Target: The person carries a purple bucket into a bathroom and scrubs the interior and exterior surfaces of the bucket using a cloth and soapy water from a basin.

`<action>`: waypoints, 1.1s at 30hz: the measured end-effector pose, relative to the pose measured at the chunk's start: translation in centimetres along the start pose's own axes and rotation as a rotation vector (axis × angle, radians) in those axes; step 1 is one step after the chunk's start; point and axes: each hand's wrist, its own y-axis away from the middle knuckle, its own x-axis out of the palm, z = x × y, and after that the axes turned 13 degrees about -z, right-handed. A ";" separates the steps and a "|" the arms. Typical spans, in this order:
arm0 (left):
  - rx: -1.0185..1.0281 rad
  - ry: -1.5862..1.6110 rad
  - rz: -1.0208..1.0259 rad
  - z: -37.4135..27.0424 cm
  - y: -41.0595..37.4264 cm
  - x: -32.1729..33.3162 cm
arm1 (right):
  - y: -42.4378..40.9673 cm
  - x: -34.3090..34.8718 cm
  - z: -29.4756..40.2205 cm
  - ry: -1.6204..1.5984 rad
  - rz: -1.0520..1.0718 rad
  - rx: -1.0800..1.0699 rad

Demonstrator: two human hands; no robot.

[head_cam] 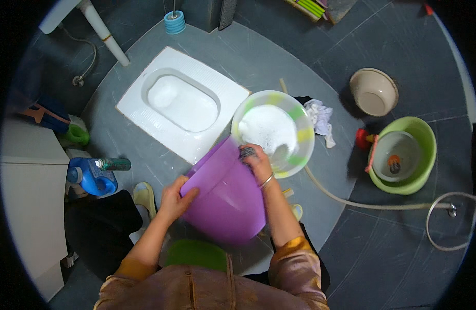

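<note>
A purple plastic bucket is tilted on its side in front of me, its rim towards the upper left. My left hand grips that rim, thumb on the outer wall. In my right hand is a grey metal scouring pad, held at the bucket's upper right edge. Just beyond this hand stands a translucent basin with green and yellow patches, holding white suds. The bucket's inside is mostly hidden.
A white squat toilet lies beyond the bucket. Crumpled cloths and a hose are right of the basin. A green tub and a beige basin are farther right. A blue jug and a green can stand left.
</note>
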 end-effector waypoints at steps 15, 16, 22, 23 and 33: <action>0.264 -0.176 -0.086 4.8 2.1 -2.0 | 6.8 10.9 4.4 0.474 -0.303 -0.426; 0.202 -0.267 -0.111 3.9 1.8 -1.7 | 8.9 12.0 4.5 0.500 -0.262 -0.549; 0.161 -0.350 -0.300 1.2 1.4 0.9 | 14.7 14.0 4.8 0.561 -0.306 -0.661; 0.197 -0.389 -0.320 1.8 1.2 1.2 | 13.6 13.7 4.5 0.582 -0.287 -0.650; 0.204 -0.255 -0.177 3.7 0.9 2.6 | 17.1 12.8 5.2 0.569 -0.241 -0.655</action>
